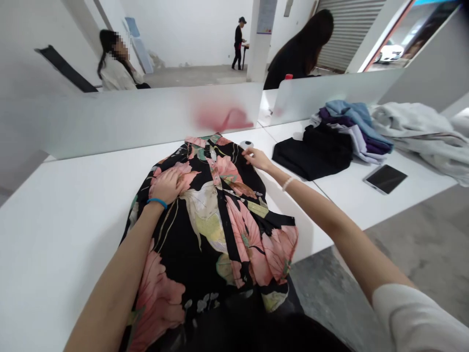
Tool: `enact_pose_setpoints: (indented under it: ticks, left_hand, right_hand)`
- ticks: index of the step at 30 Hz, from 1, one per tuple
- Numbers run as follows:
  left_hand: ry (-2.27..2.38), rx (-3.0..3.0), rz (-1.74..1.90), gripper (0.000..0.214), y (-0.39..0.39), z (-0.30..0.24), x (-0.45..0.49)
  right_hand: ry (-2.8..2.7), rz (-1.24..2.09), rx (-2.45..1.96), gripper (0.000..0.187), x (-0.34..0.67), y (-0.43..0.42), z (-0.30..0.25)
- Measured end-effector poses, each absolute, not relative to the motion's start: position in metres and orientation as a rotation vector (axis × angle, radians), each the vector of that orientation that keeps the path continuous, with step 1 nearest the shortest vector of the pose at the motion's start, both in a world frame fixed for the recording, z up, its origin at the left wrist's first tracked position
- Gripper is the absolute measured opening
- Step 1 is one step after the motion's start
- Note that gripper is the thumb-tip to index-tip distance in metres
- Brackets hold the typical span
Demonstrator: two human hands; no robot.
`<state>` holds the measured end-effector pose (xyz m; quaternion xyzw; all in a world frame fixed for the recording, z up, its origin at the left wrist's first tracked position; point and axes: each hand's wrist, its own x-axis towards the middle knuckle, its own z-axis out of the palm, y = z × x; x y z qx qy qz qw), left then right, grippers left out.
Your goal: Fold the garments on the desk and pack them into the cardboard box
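A black garment with large pink and cream flowers [216, 220] lies spread on the white table [54, 234], its lower part hanging over the near edge. My left hand [167, 185] rests flat on the garment's upper left, fingers stretched out, a blue band on the wrist. My right hand [257, 158] is at the garment's upper right edge, fingers pinched on the fabric, a bead bracelet on the wrist.
A folded black cloth [315, 151] and a pile of blue, purple and white clothes [351, 124] lie to the right, with a grey heap [421, 129] and a tablet [385, 178] beyond. A frosted divider [139, 117] backs the table. Three people are behind it.
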<state>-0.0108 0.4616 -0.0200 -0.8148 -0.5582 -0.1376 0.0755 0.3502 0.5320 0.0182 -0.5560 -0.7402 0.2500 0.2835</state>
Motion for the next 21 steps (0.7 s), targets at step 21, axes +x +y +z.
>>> enact_pose_setpoints:
  ticks: [21]
  left_hand:
    - [-1.380,-2.848,-0.002,0.054,0.195,0.003,0.123]
  right_hand:
    - [-2.155,0.132,-1.759,0.018,0.416,0.263,-0.019]
